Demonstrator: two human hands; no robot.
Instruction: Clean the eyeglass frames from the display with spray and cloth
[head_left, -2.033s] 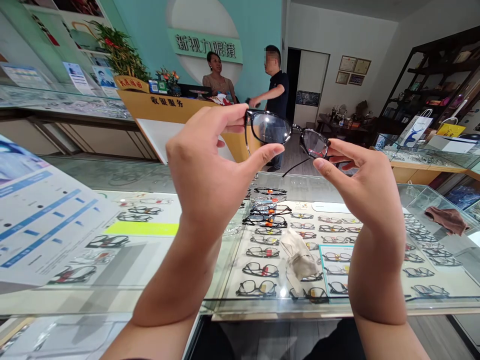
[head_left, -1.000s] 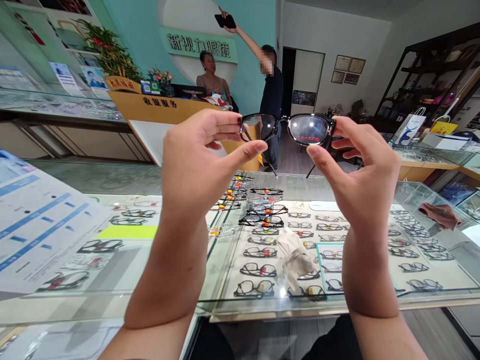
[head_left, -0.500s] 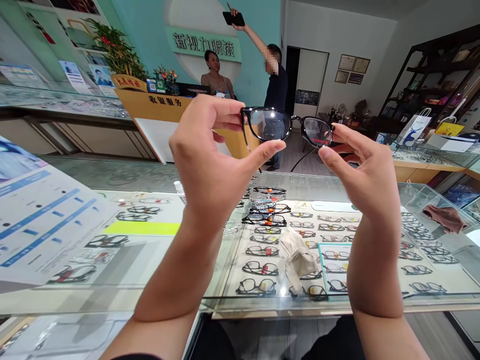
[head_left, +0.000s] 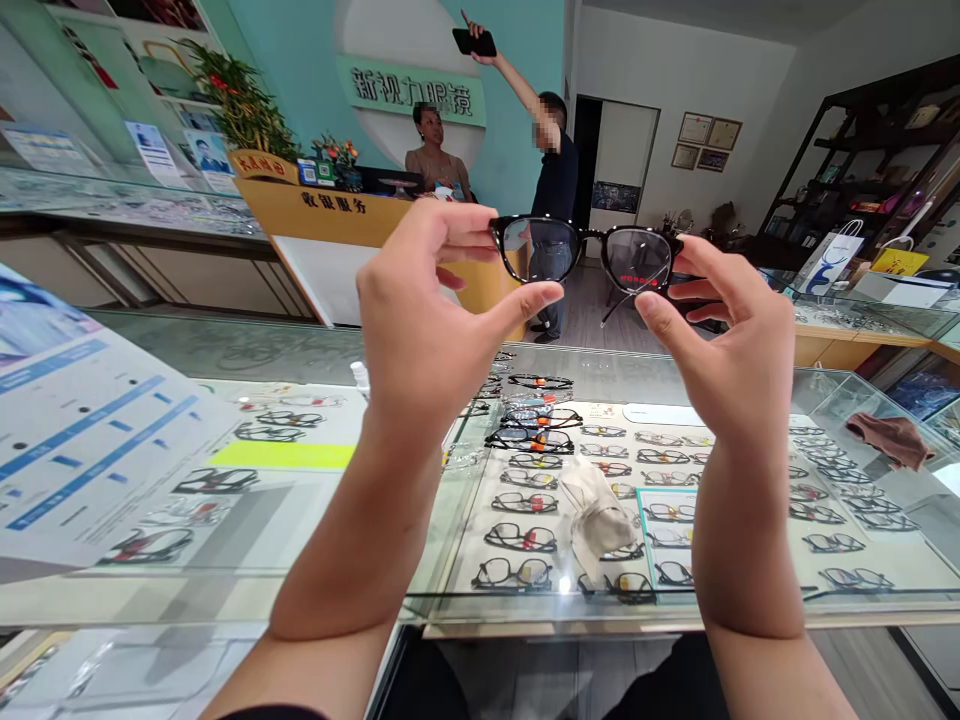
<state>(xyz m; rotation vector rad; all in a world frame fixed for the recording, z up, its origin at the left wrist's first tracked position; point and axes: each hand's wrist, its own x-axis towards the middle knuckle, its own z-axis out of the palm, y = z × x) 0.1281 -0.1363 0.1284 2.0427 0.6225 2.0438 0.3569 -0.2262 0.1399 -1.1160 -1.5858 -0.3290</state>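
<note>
Raised in front of me is a pair of black-framed eyeglasses (head_left: 588, 236), its lenses clear, with red lettering on the right-hand lens. My left hand (head_left: 442, 290) grips the left end of the frame, thumb held out below the lens. At the other end, the fingers of my right hand (head_left: 724, 315) hold the right hinge, with the thumb just under the lens. One temple arm shows behind the right lens; the other is hidden by my left hand. Below the hands, a crumpled beige cloth (head_left: 598, 515) lies on the glass display counter (head_left: 450, 570).
Several rows of eyeglasses (head_left: 521, 537) fill the display case. A printed leaflet (head_left: 97, 430) stands at left, and a brown cloth (head_left: 891, 440) lies at right. Beyond, one person (head_left: 437, 160) is behind the cashier desk (head_left: 330, 215); another person (head_left: 555, 180) raises a phone (head_left: 474, 42).
The eyeglasses have turned to face me more squarely and sit more level. My left hand has shifted slightly right, and the right end of the frame has risen a little.
</note>
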